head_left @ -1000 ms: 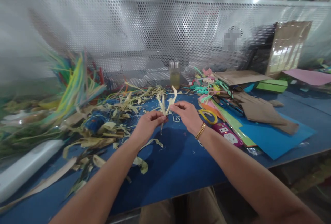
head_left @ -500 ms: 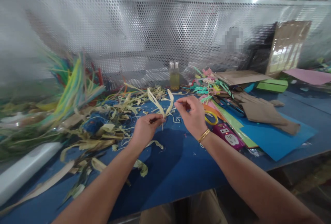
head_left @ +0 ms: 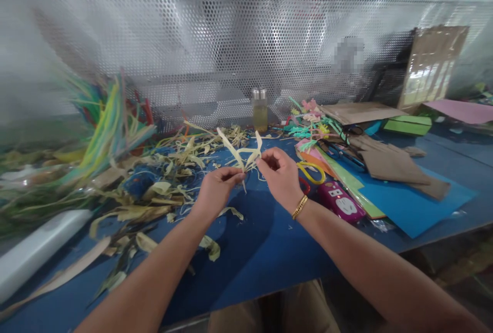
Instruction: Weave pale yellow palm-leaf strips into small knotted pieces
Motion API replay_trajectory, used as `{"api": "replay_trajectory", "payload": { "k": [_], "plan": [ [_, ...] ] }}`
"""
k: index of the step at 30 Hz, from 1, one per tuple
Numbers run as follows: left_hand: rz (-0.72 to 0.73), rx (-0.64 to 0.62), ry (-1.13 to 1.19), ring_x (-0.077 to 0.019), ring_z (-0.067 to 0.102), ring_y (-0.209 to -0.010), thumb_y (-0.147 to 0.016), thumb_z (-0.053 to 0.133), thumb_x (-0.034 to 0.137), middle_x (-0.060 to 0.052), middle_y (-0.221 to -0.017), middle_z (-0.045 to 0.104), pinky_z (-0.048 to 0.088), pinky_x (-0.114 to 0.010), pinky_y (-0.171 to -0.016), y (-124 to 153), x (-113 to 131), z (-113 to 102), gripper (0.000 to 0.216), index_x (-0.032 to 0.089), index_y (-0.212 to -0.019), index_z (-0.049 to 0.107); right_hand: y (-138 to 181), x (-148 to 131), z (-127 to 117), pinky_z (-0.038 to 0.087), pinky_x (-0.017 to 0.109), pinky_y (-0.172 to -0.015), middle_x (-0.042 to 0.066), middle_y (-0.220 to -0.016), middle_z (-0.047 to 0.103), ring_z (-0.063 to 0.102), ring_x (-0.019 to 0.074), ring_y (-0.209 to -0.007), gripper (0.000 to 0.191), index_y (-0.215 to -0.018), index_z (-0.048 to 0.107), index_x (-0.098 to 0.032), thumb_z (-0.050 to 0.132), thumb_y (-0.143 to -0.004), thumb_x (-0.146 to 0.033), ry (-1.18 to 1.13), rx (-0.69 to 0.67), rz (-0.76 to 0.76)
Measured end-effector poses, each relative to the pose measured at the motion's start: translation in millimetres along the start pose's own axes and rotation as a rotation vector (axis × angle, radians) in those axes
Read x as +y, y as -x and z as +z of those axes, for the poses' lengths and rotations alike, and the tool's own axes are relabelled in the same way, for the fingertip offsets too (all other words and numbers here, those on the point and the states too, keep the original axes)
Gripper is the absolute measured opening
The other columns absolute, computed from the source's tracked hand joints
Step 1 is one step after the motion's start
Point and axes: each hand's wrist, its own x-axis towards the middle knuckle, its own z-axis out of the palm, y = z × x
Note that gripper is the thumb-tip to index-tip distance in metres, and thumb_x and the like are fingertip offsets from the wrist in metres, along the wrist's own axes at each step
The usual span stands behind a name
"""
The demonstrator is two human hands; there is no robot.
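Note:
Two pale corn husk strips (head_left: 230, 145) spread upward in a V from my left hand (head_left: 219, 188), whose thumb and forefinger pinch their lower ends. A thin tail hangs below those fingertips. My right hand (head_left: 280, 175), with a gold bracelet on the wrist, is closed on the right-hand corn husk strip (head_left: 258, 142), partway along it. Both hands are above the blue tabletop (head_left: 254, 256). More loose husk pieces (head_left: 188, 156) lie scattered behind and to the left of my left hand.
Yellow-handled scissors (head_left: 316, 174) and a purple power socket (head_left: 342, 202) lie right of my right hand. A glass bottle (head_left: 260, 112) stands by the perforated metal panel (head_left: 215, 40). Blue paper (head_left: 416, 215) and brown cardboard (head_left: 393, 166) lie right; a white box (head_left: 42, 251) lies left.
My right hand has moved slightly left and down, from beside the right strip to a pinch on it. The strips stand a little wider apart. My left hand keeps its pinch.

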Motion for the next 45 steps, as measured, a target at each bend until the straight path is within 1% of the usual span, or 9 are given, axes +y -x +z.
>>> {"api": "replay_trajectory", "payload": {
  "k": [5,9,15,20,29,35,38,41,45],
  "plan": [
    [-0.211,-0.012,0.338,-0.0067,0.043,-0.051,-0.057,0.083,0.035,0.002,-0.062,0.057,0.033,-0.021,-0.050,-1,-2,-1,0.030,0.014,-0.073,0.070,9,-11,-2,0.046,0.028,-0.074,0.001,-0.079,0.063,0.056,0.0142,-0.077,0.007,-0.079,0.059,-0.021,0.056,-0.084,-0.018,0.043,-0.072,-0.280],
    [-0.238,-0.027,0.491,-0.0053,0.044,-0.052,-0.053,0.086,0.032,0.002,-0.062,0.055,0.036,-0.019,-0.051,-2,-2,-1,0.032,0.012,-0.072,0.069,12,-13,-3,0.046,0.033,-0.087,0.003,-0.097,0.068,0.060,0.0168,-0.093,0.011,-0.090,0.058,-0.022,0.049,-0.090,-0.017,0.042,-0.201,-0.341],
    [-0.255,-0.041,0.567,-0.0050,0.046,-0.053,-0.057,0.084,0.030,0.002,-0.064,0.057,0.037,-0.018,-0.051,1,4,-1,0.031,0.012,-0.075,0.068,13,-13,-3,0.047,0.034,-0.087,0.004,-0.103,0.068,0.060,0.0170,-0.095,0.016,-0.100,0.056,-0.022,0.043,-0.094,-0.018,0.112,-0.237,-0.328],
    [-0.208,-0.041,0.567,-0.0061,0.047,-0.056,-0.062,0.081,0.030,0.001,-0.067,0.059,0.037,-0.019,-0.051,2,5,-1,0.027,0.012,-0.075,0.067,14,-18,-5,0.045,0.034,-0.091,0.005,-0.108,0.067,0.058,0.0173,-0.100,0.020,-0.105,0.056,-0.023,0.040,-0.094,-0.016,0.150,-0.266,-0.392],
    [-0.163,0.006,0.627,-0.0088,0.052,-0.060,-0.062,0.079,0.029,0.000,-0.067,0.061,0.042,-0.021,-0.058,6,9,4,0.025,0.012,-0.075,0.067,19,-25,-3,0.045,0.036,-0.088,0.006,-0.103,0.067,0.058,0.0194,-0.096,0.015,-0.098,0.053,-0.021,0.040,-0.093,-0.015,0.194,-0.258,-0.325],
    [-0.165,-0.014,0.690,-0.0080,0.052,-0.060,-0.062,0.080,0.028,0.001,-0.066,0.060,0.043,-0.020,-0.058,7,11,4,0.025,0.013,-0.074,0.065,21,-26,-3,0.044,0.039,-0.091,0.008,-0.109,0.066,0.057,0.0209,-0.102,0.017,-0.102,0.054,-0.021,0.040,-0.093,-0.017,0.179,-0.276,-0.376],
    [-0.169,-0.046,0.691,-0.0076,0.052,-0.060,-0.063,0.080,0.028,0.001,-0.066,0.060,0.042,-0.019,-0.058,8,12,4,0.024,0.013,-0.074,0.065,21,-26,-3,0.046,0.038,-0.089,0.007,-0.103,0.066,0.059,0.0196,-0.098,0.017,-0.100,0.054,-0.022,0.039,-0.094,-0.018,0.120,-0.221,-0.318],
    [-0.159,-0.077,0.655,-0.0061,0.049,-0.057,-0.067,0.078,0.030,0.002,-0.065,0.058,0.039,-0.018,-0.054,10,15,6,0.022,0.014,-0.071,0.064,20,-26,-3,0.047,0.035,-0.084,0.005,-0.099,0.065,0.060,0.0172,-0.092,0.014,-0.097,0.053,-0.022,0.040,-0.095,-0.019,0.055,-0.083,-0.214],
    [-0.140,-0.055,0.652,-0.0057,0.048,-0.056,-0.068,0.078,0.031,0.003,-0.065,0.057,0.038,-0.018,-0.052,11,17,7,0.022,0.015,-0.069,0.063,21,-23,-2,0.045,0.036,-0.087,0.005,-0.098,0.065,0.058,0.0178,-0.093,0.009,-0.092,0.051,-0.022,0.044,-0.093,-0.018,0.077,-0.034,-0.247]
  ]
}}
